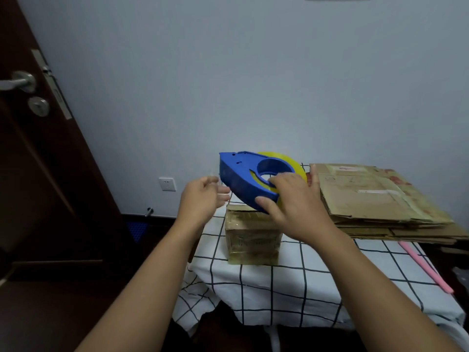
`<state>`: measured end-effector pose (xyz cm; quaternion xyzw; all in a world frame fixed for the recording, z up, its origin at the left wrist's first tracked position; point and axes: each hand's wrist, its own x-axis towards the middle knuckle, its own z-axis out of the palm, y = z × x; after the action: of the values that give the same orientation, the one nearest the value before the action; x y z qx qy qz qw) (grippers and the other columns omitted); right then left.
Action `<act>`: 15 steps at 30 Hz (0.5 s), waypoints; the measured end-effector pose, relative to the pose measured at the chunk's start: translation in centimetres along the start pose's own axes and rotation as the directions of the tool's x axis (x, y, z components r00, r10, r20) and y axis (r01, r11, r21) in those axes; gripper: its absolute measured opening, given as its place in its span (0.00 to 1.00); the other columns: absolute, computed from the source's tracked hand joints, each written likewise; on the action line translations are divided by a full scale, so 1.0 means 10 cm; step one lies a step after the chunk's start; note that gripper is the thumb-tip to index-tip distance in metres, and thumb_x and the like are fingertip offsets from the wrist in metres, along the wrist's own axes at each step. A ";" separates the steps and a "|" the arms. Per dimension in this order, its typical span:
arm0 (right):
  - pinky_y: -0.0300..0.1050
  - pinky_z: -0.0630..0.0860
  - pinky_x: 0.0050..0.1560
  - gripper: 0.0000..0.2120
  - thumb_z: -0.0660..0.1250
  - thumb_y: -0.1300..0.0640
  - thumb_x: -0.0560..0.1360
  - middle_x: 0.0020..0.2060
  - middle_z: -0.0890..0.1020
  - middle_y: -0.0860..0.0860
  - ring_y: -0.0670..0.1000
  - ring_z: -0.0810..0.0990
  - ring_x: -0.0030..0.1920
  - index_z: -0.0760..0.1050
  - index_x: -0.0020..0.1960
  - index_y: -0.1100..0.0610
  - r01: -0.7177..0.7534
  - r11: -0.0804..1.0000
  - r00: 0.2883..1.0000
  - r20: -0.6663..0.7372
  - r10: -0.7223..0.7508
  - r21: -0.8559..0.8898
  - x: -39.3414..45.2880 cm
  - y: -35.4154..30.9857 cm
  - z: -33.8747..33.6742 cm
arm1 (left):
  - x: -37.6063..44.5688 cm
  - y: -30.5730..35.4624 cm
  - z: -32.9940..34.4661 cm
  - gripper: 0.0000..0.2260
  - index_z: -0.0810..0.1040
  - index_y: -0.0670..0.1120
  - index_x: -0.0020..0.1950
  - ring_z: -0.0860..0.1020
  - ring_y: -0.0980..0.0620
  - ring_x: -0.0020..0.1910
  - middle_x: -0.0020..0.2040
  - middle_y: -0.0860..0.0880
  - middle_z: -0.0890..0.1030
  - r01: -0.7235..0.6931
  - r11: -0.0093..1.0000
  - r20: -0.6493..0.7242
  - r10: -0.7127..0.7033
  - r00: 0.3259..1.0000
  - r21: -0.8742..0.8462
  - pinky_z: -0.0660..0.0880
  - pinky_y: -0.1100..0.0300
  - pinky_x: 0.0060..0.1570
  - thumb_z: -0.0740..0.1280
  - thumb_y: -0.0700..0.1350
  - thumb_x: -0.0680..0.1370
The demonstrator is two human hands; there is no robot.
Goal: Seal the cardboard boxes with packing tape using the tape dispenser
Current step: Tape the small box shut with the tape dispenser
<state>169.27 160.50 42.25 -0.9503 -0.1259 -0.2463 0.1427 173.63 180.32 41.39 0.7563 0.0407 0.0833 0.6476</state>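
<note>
My right hand (294,201) grips a blue tape dispenser (243,176) loaded with a yellowish roll of packing tape (291,162), holding it tilted in the air just above a small cardboard box (253,240). The box stands on the checked tablecloth and has shiny tape over its top and front. My left hand (203,199) hovers to the left of the dispenser's nose with its fingers apart, holding nothing and not touching the box.
A stack of flattened cardboard boxes (375,199) lies on the right of the table (291,288). A pink stick (426,268) lies near the table's right edge. A dark door (38,148) stands at the left, a white wall behind.
</note>
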 end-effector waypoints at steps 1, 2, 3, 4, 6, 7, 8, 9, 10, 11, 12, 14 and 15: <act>0.55 0.36 0.75 0.18 0.61 0.43 0.80 0.57 0.78 0.48 0.52 0.73 0.65 0.73 0.64 0.53 -0.006 0.999 0.999 0.036 0.004 0.052 0.03 0.01 -0.04 | 0.05 0.03 -0.06 0.10 0.76 0.43 0.60 0.85 0.53 0.40 0.40 0.50 0.85 0.006 0.998 -0.004 -0.006 1.000 0.058 0.82 0.58 0.46 0.57 0.40 0.82; 0.54 0.38 0.75 0.18 0.59 0.45 0.81 0.57 0.79 0.49 0.53 0.74 0.63 0.72 0.66 0.52 -0.009 0.994 0.998 0.066 0.002 0.109 0.07 0.01 -0.09 | 0.09 0.06 -0.11 0.09 0.76 0.41 0.56 0.85 0.52 0.39 0.39 0.50 0.85 0.016 0.993 -0.002 -0.016 1.000 0.120 0.82 0.53 0.49 0.57 0.39 0.82; 0.54 0.40 0.76 0.17 0.58 0.47 0.82 0.58 0.79 0.50 0.53 0.75 0.62 0.72 0.67 0.52 -0.012 0.987 0.996 0.087 -0.002 0.162 0.09 0.01 -0.13 | 0.12 0.08 -0.15 0.09 0.77 0.40 0.53 0.84 0.51 0.39 0.38 0.49 0.85 0.027 0.982 0.014 -0.031 0.999 0.189 0.82 0.49 0.51 0.58 0.39 0.81; 0.53 0.43 0.77 0.17 0.57 0.48 0.82 0.59 0.79 0.51 0.54 0.75 0.61 0.71 0.68 0.52 -0.014 0.979 0.995 0.099 -0.006 0.201 0.12 0.01 -0.16 | 0.15 0.10 -0.19 0.09 0.77 0.39 0.51 0.84 0.51 0.39 0.37 0.49 0.85 0.038 0.963 0.041 -0.051 0.998 0.267 0.81 0.48 0.52 0.58 0.39 0.81; 0.54 0.55 0.74 0.16 0.56 0.50 0.83 0.59 0.79 0.53 0.54 0.74 0.60 0.70 0.69 0.51 -0.022 0.971 0.994 0.107 -0.004 0.239 0.15 0.03 -0.22 | 0.17 0.15 -0.25 0.08 0.78 0.37 0.48 0.85 0.51 0.40 0.36 0.50 0.85 0.049 0.907 0.090 -0.095 0.991 0.417 0.82 0.49 0.50 0.60 0.38 0.80; 0.54 0.62 0.70 0.16 0.56 0.51 0.83 0.57 0.79 0.53 0.54 0.74 0.58 0.69 0.69 0.49 -0.022 0.970 0.994 0.112 -0.005 0.242 0.17 0.04 -0.25 | 0.16 0.17 -0.27 0.07 0.77 0.38 0.47 0.85 0.51 0.40 0.36 0.50 0.85 0.048 0.884 0.109 -0.111 0.988 0.465 0.82 0.50 0.49 0.61 0.37 0.80; 0.54 0.67 0.64 0.15 0.55 0.51 0.83 0.55 0.78 0.52 0.54 0.74 0.56 0.68 0.69 0.45 -0.016 0.971 0.992 0.124 -0.014 0.239 0.18 0.06 -0.28 | 0.15 0.20 -0.29 0.07 0.77 0.38 0.46 0.85 0.50 0.40 0.37 0.49 0.86 0.050 0.874 0.128 -0.127 0.984 0.483 0.82 0.52 0.47 0.60 0.37 0.80; 0.53 0.69 0.59 0.16 0.53 0.51 0.83 0.51 0.76 0.51 0.54 0.74 0.53 0.67 0.68 0.40 -0.009 0.973 0.989 0.143 -0.025 0.230 0.20 0.08 -0.31 | 0.13 0.23 -0.30 0.08 0.76 0.38 0.46 0.84 0.49 0.38 0.38 0.47 0.86 0.059 0.876 0.151 -0.148 0.977 0.480 0.82 0.54 0.43 0.59 0.36 0.81; 0.52 0.69 0.56 0.16 0.52 0.51 0.83 0.48 0.74 0.48 0.52 0.73 0.51 0.66 0.67 0.37 -0.004 0.975 0.986 0.163 -0.033 0.221 0.21 0.11 -0.33 | 0.11 0.26 -0.30 0.09 0.76 0.38 0.46 0.84 0.49 0.36 0.38 0.45 0.86 0.069 0.878 0.175 -0.171 0.970 0.473 0.81 0.56 0.39 0.57 0.35 0.81; 0.51 0.68 0.55 0.16 0.51 0.51 0.83 0.45 0.72 0.46 0.51 0.72 0.50 0.66 0.66 0.35 -0.003 0.977 0.984 0.177 -0.036 0.213 0.23 0.13 -0.35 | 0.09 0.28 -0.30 0.10 0.76 0.37 0.46 0.84 0.50 0.34 0.38 0.45 0.86 0.076 0.875 0.202 -0.193 0.960 0.478 0.80 0.58 0.34 0.56 0.35 0.81; 0.50 0.67 0.54 0.17 0.51 0.51 0.83 0.44 0.70 0.44 0.51 0.72 0.49 0.67 0.66 0.34 -0.004 0.978 0.982 0.183 -0.035 0.206 0.24 0.15 -0.37 | 0.08 0.30 -0.30 0.10 0.76 0.37 0.46 0.84 0.50 0.33 0.37 0.45 0.85 0.075 0.866 0.228 -0.212 0.950 0.494 0.78 0.60 0.31 0.56 0.35 0.81; 0.51 0.67 0.55 0.17 0.50 0.51 0.82 0.43 0.69 0.43 0.51 0.72 0.49 0.67 0.65 0.33 -0.008 0.982 0.983 0.183 -0.027 0.189 0.26 0.20 -0.40 | 0.06 0.32 -0.31 0.10 0.75 0.38 0.46 0.83 0.52 0.32 0.36 0.45 0.85 0.070 0.848 0.274 -0.246 0.930 0.525 0.77 0.62 0.29 0.56 0.35 0.82; 0.52 0.67 0.55 0.17 0.50 0.51 0.82 0.43 0.69 0.43 0.51 0.72 0.49 0.67 0.64 0.33 -0.012 0.982 0.984 0.177 -0.023 0.190 0.26 0.23 -0.42 | 0.06 0.33 -0.31 0.10 0.75 0.38 0.46 0.83 0.52 0.32 0.36 0.45 0.85 0.071 0.842 0.292 -0.264 0.919 0.535 0.78 0.61 0.29 0.56 0.36 0.83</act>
<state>170.34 157.44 46.60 -0.9502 -0.1638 -0.1473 0.2202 173.51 182.96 45.15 0.8972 0.0111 -0.1264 0.4231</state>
